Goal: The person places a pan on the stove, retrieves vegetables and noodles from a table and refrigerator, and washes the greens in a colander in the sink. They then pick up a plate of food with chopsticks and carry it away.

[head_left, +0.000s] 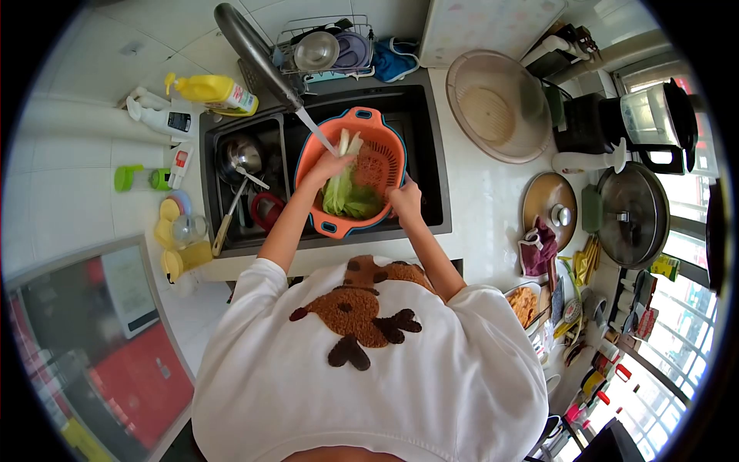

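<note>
An orange colander (312,154) with a blue-edged rim sits in the right basin of the dark sink (440,192). Leafy greens (350,196) with pale stems lie in it. My left hand (332,164) is closed around the stems, under the water running from the grey faucet (262,58). At the colander's right edge, my right hand (406,202) is closed on the rim; part of its fingers is hidden behind the rim.
The left basin holds a metal bowl (237,154) and a long-handled utensil (231,214). A yellow pump bottle (212,91) stands behind it. A dish rack (323,50) is at the back. On the right counter are a large translucent basin (462,115) and a pan lid (539,208).
</note>
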A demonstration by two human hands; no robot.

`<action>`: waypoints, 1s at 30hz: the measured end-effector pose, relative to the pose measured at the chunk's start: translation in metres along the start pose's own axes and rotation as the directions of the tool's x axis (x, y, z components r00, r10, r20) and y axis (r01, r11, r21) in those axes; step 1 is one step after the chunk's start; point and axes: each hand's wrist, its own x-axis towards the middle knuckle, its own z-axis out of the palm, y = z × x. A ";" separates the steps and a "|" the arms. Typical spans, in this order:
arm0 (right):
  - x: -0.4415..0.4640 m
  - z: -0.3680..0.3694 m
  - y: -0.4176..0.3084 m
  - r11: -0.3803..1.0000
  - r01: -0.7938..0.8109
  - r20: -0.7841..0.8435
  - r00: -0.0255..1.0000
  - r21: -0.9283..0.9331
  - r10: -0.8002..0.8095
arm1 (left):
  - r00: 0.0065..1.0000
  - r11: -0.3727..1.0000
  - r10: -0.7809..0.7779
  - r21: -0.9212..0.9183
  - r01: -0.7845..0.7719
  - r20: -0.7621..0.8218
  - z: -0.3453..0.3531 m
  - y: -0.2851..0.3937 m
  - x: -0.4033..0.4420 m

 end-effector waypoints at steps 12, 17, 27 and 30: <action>0.024 0.002 0.016 0.989 -0.129 0.039 0.991 0.073 0.126 | 0.863 0.750 0.089 -0.537 -0.387 -0.497 -0.051 0.097 -0.050; 0.033 0.003 0.022 0.996 -0.079 0.024 0.997 0.049 0.078 | 0.848 0.339 0.106 -0.783 -0.522 -0.519 -0.067 0.120 -0.079; 0.030 0.005 0.019 0.979 0.138 -0.027 0.989 -0.154 -0.143 | 0.833 0.375 -0.034 -0.779 -0.502 -0.552 -0.029 0.085 -0.079; 0.025 0.003 0.017 0.997 0.067 0.024 0.998 -0.028 -0.066 | 0.785 0.730 0.037 -0.520 -0.444 -0.619 -0.011 0.073 -0.074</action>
